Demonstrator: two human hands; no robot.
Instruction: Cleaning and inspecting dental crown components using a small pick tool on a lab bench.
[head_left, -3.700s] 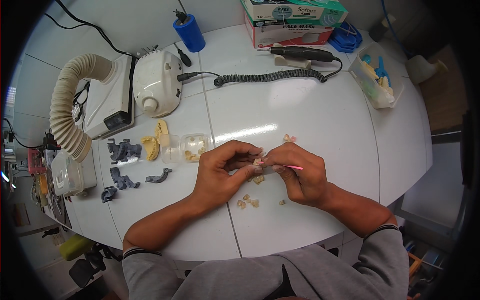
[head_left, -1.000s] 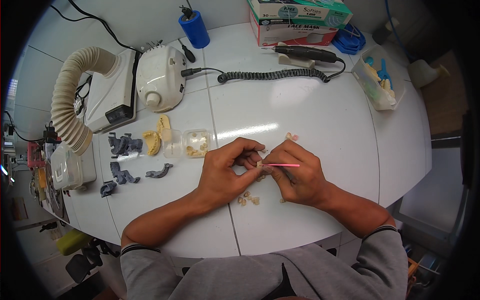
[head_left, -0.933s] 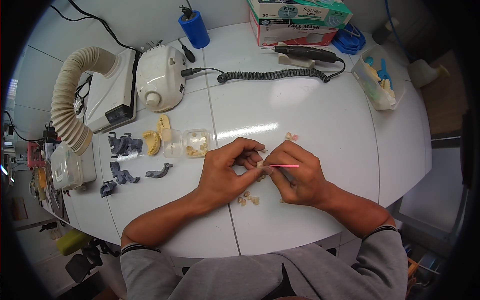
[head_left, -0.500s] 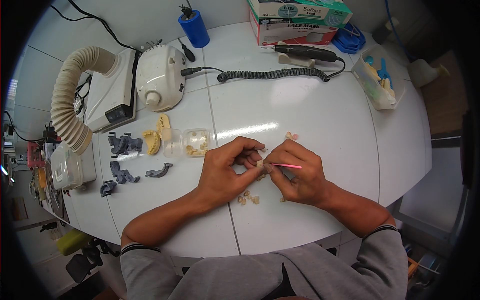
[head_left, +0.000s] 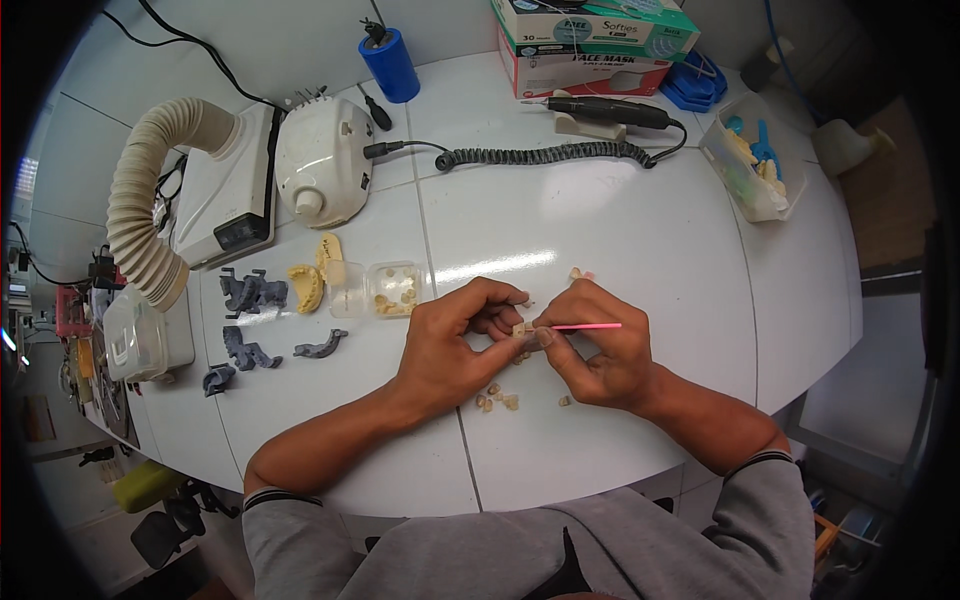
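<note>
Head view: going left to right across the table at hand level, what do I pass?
Grey articulator parts → clear dish of small tooth pieces → left hand → small pale piece pinched between both hands → right hand, holding a pink stick.

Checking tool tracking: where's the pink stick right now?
In the head view, the pink stick sits just right of centre, pinched in the right hand, its tip at the small pale piece held by the left hand.

Glossy white counter (head_left: 620, 230) gleams beyond the right hand (head_left: 600, 345), which pinches a smooth pink plastic stick (head_left: 590, 326); matt cream tooth pieces (head_left: 497, 398) lie below the left hand (head_left: 455, 345).
</note>
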